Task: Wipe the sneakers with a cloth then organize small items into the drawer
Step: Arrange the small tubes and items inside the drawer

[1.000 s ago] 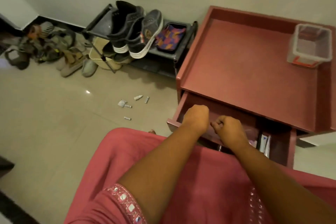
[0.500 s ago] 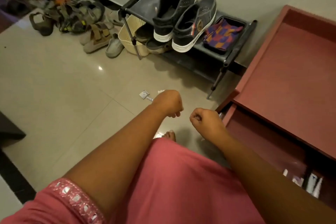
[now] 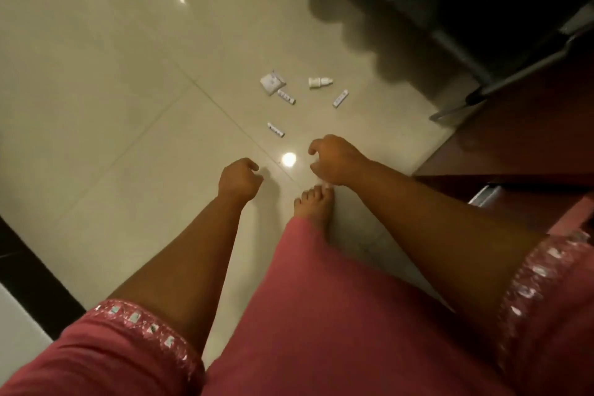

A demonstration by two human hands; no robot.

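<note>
Five small items [image 3: 294, 99] on tiled floor [image 3: 112, 80]

We think we are in a home, near an entry corner. The floor [image 3: 106, 80] is of glossy cream tiles, and we stand on it with a bare foot [image 3: 313, 202]. Beyond the foot we see the metal legs of a dark rack [image 3: 463, 51], and right of the foot a reddish wooden cabinet [image 3: 527, 138].

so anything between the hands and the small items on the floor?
Nothing visible. Bare tile lies between the right hand, the left hand and the nearest small tube; both hands hold nothing.
</note>
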